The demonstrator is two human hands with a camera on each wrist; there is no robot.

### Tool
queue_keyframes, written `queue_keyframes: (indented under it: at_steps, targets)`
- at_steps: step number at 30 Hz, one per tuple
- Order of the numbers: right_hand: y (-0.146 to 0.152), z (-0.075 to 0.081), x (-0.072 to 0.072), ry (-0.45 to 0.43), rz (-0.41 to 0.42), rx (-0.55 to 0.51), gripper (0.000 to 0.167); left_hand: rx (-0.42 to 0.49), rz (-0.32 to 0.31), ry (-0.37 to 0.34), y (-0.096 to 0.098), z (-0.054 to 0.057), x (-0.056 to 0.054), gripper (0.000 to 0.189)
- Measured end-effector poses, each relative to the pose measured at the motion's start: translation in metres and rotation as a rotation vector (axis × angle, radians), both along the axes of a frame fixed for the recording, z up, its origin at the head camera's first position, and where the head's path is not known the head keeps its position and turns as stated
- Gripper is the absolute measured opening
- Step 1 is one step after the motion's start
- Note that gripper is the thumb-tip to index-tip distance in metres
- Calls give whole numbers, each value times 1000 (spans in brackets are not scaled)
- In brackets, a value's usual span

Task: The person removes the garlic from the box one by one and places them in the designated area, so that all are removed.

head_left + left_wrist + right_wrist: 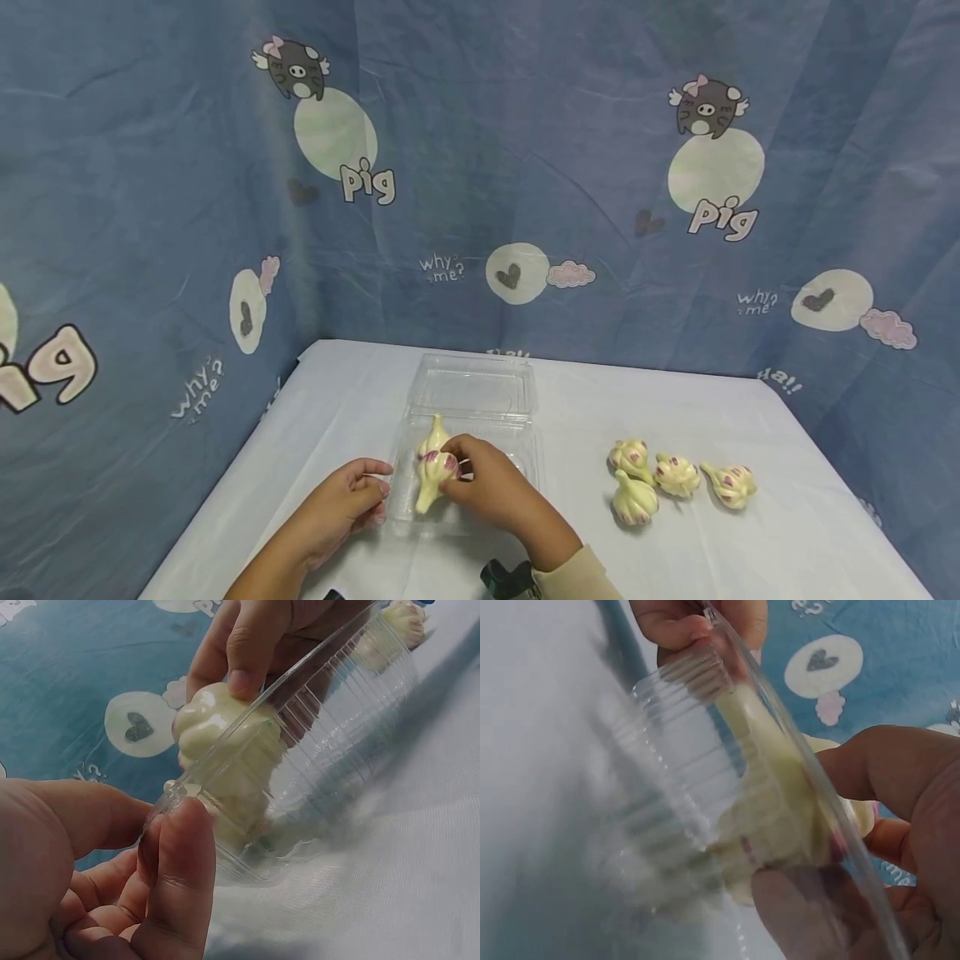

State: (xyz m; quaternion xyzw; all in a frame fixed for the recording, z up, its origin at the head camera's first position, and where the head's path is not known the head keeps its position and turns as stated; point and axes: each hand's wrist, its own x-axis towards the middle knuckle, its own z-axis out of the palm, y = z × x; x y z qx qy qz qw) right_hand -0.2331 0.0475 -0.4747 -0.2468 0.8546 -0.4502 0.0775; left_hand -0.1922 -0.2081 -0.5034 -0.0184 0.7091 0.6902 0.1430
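Note:
The clear plastic clamshell box lies with its lid folded back on the white table. My left hand pinches the box's left rim between thumb and fingers, seen close in the left wrist view. Over the box's left half, my right hand holds a garlic bulb, its stem toward the near side. Another garlic bulb lies just behind it in the box, stem pointing away. In the right wrist view the held bulb's lower part shows through the clear wall, which blurs it.
Several garlic bulbs lie in a group on the table to the right of the box. The transparent lid spreads toward the back edge. A blue patterned curtain hangs behind the table and along its sides.

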Motion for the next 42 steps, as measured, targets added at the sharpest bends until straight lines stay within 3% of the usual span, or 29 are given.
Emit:
queue_keyframes:
  at_steps: [12,24,42]
  targets:
    - [23,-2,9,29,-60,-28,34,-4,15,-9,1,-4,0,45]
    - [41,9,18,33,-125,-55,34,0,10,5,0,2,0,48]
    - [66,3,28,33,-223,-137,37,4,16,4,1,2,1,46]
